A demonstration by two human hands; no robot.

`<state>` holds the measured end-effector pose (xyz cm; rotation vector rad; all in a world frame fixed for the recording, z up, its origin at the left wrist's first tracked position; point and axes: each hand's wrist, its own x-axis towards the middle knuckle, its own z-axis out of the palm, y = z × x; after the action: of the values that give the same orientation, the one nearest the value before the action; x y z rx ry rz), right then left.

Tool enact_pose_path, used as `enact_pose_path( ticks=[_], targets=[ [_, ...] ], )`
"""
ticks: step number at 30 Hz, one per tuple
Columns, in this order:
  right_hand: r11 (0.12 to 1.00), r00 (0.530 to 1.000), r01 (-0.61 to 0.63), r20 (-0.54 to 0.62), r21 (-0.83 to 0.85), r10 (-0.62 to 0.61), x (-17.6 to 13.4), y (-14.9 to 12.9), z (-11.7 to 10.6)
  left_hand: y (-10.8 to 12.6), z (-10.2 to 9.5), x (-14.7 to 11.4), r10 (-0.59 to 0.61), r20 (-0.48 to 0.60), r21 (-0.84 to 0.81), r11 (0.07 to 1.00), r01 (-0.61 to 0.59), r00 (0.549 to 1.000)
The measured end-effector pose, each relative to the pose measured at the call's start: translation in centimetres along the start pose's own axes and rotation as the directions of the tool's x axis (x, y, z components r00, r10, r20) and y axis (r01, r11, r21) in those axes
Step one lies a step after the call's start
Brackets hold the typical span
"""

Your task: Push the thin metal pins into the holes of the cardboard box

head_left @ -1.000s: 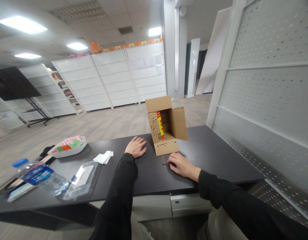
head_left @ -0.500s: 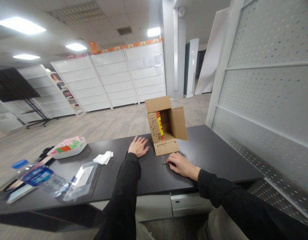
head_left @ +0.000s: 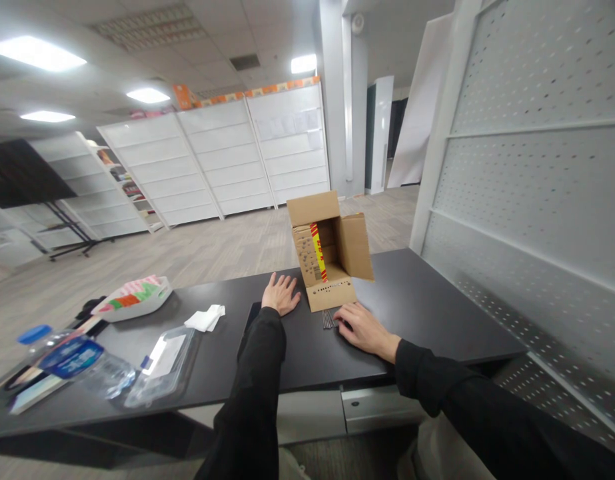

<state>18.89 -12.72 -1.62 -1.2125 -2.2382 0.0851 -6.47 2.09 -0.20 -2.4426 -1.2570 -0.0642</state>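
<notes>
An open cardboard box [head_left: 304,257] lies on its side on the dark table, its mouth facing me. Dark round spots mark its left flap, and a row of small holes or dots crosses the bottom flap. My left hand [head_left: 281,295] rests flat on the tabletop left of the box, fingers spread, holding nothing. In front of the bottom flap lie several thin metal nails or screws [head_left: 328,319], side by side. My right hand [head_left: 363,328] is at their right end with its fingers curled down and closed. What its fingertips hold, if anything, is hidden.
Left on the table [head_left: 437,313] are a clear plastic case [head_left: 162,370], a water bottle [head_left: 80,360], crumpled white tissue [head_left: 206,318] and a white basket [head_left: 137,307] with colourful contents. A dark flat object [head_left: 252,315] sits by my left forearm. A perforated panel [head_left: 532,180] stands at right.
My left hand has shifted slightly right, towards the box, and the dark flat object beside the forearm shows more. My right hand has barely moved; the nails or screws look a little more spread.
</notes>
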Motion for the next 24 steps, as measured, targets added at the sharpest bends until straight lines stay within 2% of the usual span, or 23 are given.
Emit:
enact_pose_path(
  ticks=[6, 13, 20, 24],
  targets=[
    [1.000, 0.997, 0.013, -0.080, -0.002, -0.013, 0.00, 0.52, 0.69, 0.71, -0.16, 0.09, -0.051, -0.031, -0.007, 0.999, 0.051, 0.998],
    [1.000, 0.994, -0.001, -0.111, -0.010, 0.000, -0.12, 0.60, 0.90, 0.64, -0.29, -0.06, -0.036, -0.152, -0.012, 0.999, 0.035, 0.988],
    [0.999, 0.993, -0.031, -0.117, -0.012, 0.029, -0.23, 0.71, 0.98, 0.67, 0.22, 0.14, -0.199, -0.240, -0.062, 0.980, 0.190, 0.950],
    [0.999, 0.992, -0.033, -0.119, -0.014, 0.031, -0.24, 0.78, 1.05, 1.10, 0.08, 0.58, -0.303, -0.290, -0.111, 0.953, 0.283, 0.908]
  ],
)
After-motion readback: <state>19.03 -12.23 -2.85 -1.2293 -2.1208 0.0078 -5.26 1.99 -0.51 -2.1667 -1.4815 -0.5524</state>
